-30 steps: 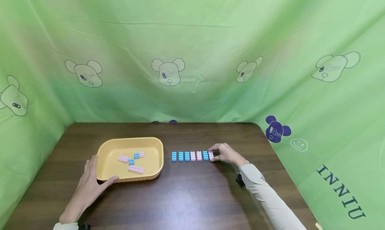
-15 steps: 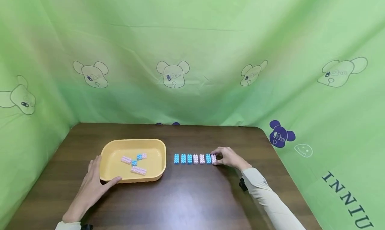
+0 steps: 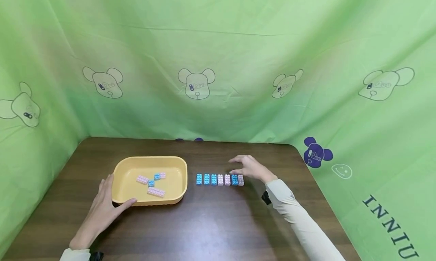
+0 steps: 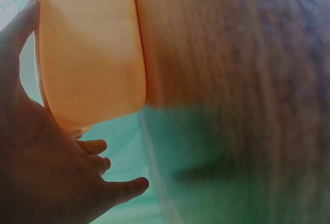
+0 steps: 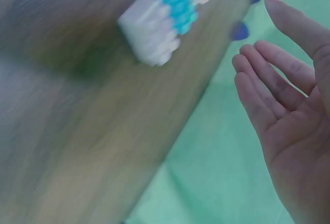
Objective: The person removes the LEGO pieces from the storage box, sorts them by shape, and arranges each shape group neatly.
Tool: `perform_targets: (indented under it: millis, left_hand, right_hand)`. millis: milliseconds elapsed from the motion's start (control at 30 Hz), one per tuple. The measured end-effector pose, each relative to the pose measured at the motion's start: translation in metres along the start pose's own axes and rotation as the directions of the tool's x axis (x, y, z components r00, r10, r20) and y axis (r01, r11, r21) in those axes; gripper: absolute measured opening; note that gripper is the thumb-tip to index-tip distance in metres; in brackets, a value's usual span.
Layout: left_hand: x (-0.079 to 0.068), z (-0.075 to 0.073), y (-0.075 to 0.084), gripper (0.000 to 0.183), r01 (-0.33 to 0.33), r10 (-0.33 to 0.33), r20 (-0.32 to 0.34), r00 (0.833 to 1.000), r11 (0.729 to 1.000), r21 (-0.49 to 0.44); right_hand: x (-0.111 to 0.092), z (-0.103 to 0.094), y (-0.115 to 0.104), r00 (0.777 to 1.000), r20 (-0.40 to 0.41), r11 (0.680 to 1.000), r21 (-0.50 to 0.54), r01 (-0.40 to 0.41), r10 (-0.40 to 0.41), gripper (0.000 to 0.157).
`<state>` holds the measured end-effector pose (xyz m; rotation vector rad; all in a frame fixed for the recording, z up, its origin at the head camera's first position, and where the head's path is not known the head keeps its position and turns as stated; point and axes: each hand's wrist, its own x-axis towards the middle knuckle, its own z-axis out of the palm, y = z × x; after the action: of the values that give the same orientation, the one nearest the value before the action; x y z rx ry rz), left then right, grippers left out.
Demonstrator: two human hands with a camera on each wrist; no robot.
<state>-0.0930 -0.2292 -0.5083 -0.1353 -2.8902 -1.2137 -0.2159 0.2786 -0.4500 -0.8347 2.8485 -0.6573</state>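
A row of pink and blue building bricks (image 3: 220, 180) runs across the table to the right of a yellow plastic basin (image 3: 184, 177). My right hand (image 3: 251, 168) is raised over the right end of the row, thumb and fingers apart, holding nothing. Beneath it lie the last blue brick (image 3: 234, 180) and the end pink brick (image 3: 240, 180), side by side; the right wrist view shows this pink brick (image 5: 147, 30) away from the fingers. My left hand (image 3: 102, 211) rests against the basin's near-left corner, thumb along the near rim and fingers extended up the left side.
Inside the basin lie several loose bricks, among them a long pink brick (image 3: 156, 192) and a small blue brick (image 3: 151, 183). Green printed cloth (image 3: 218, 113) hangs behind and beside the brown wooden table (image 3: 211, 227).
My right hand has let go of the pink brick at the row's right end and moved up and a little left. The left hand stays at the basin; the view shifts slightly.
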Motion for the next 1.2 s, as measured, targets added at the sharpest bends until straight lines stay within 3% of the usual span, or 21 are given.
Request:
perform_targets:
  millis: [433, 733, 1200]
  left_hand:
    - [0.001, 0.000, -0.001, 0.123, 0.008, -0.008, -0.004, 1.000, 1.000, 0.008]
    - [0.001, 0.001, -0.002, 0.123, 0.012, -0.012, -0.003, 1.000, 1.000, 0.015]
    - [0.001, 0.000, -0.001, 0.122, 0.023, -0.023, 0.006, 1.000, 1.000, 0.010]
  right_hand:
    - [0.062, 0.014, -0.061, 0.989, 0.020, 0.989, -0.003, 0.146, -0.146, 0.040]
    - [0.112, 0.026, -0.114, 0.950, 0.087, 0.954, 0.019, 0.299, -0.300, 0.040]
    - [0.172, 0.063, -0.190, 0.900, 0.263, 0.930, -0.025, 0.367, -0.348, 0.045]
